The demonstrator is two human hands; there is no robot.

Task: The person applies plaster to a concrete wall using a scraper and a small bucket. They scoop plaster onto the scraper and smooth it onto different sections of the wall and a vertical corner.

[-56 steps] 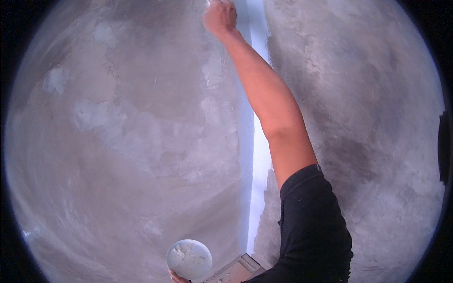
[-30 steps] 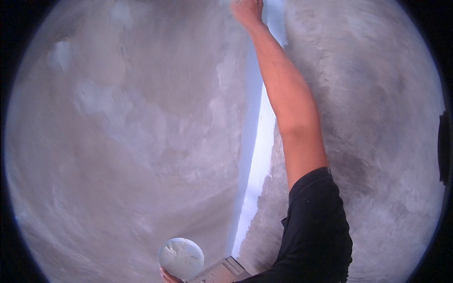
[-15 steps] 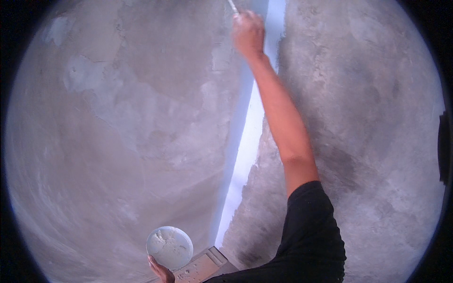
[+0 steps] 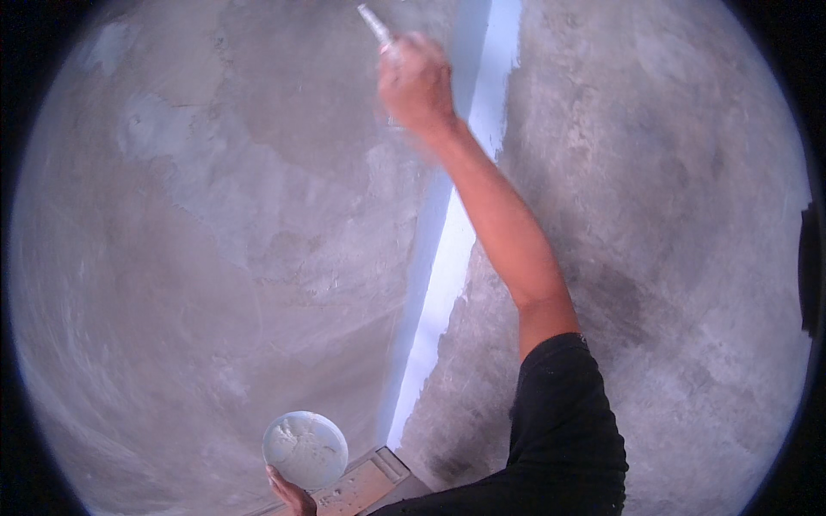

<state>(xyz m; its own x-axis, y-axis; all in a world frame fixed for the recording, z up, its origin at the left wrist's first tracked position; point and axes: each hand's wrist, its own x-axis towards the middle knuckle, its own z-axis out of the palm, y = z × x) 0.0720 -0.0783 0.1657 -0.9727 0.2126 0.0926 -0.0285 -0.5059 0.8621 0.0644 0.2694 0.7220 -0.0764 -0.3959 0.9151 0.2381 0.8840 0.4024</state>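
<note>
High on the rough grey plastered surface, left of a narrow white strip, my right hand grips a pale stick-like tool that points up and left; its working end is blurred or hidden. At the lower edge my left hand holds a round white container from its left and underside, with off-white paste inside. My right arm, in a black short sleeve, reaches up across the strip.
A beige, boxy object with a raised frame and pale spatters lies behind the container at the bottom, partly hidden by my arm. Grey, mottled plaster continues right of the strip. A dark shape sits at the far right rim.
My right hand has come down and leftward from the top edge, so the tool shows more. My left hand and container have shifted left and slightly up in view.
</note>
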